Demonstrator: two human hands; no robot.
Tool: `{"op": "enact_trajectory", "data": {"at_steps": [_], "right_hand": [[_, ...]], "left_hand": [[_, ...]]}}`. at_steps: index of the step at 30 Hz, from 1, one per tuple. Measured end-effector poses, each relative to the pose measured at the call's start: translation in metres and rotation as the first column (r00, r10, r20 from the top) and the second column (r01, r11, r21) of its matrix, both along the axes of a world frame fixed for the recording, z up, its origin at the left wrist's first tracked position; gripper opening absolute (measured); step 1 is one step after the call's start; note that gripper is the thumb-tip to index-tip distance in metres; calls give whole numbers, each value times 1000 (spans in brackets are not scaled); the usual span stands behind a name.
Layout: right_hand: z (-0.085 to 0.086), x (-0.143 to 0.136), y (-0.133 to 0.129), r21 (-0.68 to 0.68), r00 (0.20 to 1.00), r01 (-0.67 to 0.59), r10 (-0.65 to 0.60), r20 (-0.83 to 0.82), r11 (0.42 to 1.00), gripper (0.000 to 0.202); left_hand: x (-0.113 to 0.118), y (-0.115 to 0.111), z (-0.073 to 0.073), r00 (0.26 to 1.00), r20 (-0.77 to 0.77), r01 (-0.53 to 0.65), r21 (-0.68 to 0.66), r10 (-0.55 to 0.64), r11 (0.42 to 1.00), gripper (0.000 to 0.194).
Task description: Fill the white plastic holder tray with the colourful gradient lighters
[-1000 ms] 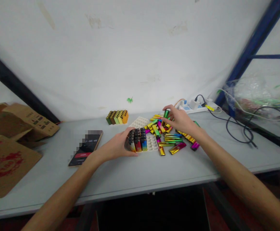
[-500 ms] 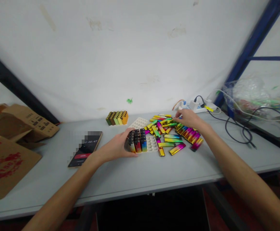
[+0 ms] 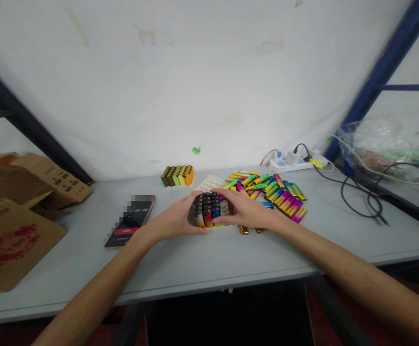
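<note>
Upright lighters (image 3: 208, 220) with black tops and shiny coloured bodies stand packed in rows in a white tray with round holes. My left hand (image 3: 179, 215) curves around their left side, thumb in front and fingers behind. Against the right-hand row my right hand (image 3: 247, 209) closes in the same way, thumb low at the front; it covers most of the tray's bare holes (image 3: 224, 207). Right of it lies a heap of loose metallic lighters (image 3: 267, 187), some lined up side by side. A second white holed tray (image 3: 209, 182) lies just behind.
A block of yellow, green and brown lighters (image 3: 177, 176) stands near the wall. A phone (image 3: 132, 223) lies at left beside cardboard boxes (image 3: 22, 240). At the back right sit a power strip (image 3: 289, 163), black cables (image 3: 363, 202) and a plastic bag (image 3: 378, 139).
My right hand has moved left from the loose heap to the upright rows in the tray. My left hand has stayed around their left side.
</note>
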State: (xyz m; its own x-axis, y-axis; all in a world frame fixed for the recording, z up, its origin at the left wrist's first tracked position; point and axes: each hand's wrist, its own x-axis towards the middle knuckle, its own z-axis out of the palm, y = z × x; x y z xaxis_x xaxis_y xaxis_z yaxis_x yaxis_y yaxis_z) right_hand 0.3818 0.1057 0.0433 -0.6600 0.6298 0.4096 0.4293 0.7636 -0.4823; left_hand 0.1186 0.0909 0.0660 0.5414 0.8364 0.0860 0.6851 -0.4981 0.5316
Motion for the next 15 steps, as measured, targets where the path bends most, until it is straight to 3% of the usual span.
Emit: {"op": "enact_trajectory", "data": {"at_steps": [5,10,15], "right_hand": [[-6,-5,1,-17,1000,-16,15,-8,1000,89],[-1,-4,0,-47,998,-16,13,-60,999,76],[7,2,0,-96,994,26,-35,-100,995,76]], "left_hand": [[-1,-1,-1,1000,8,14,-4,-14,1000,97],[-1,-1,1,999,14,29,-11,-29,1000,94],[-1,-2,0,1000,-8,3,-16,-3,1000,96]]}}
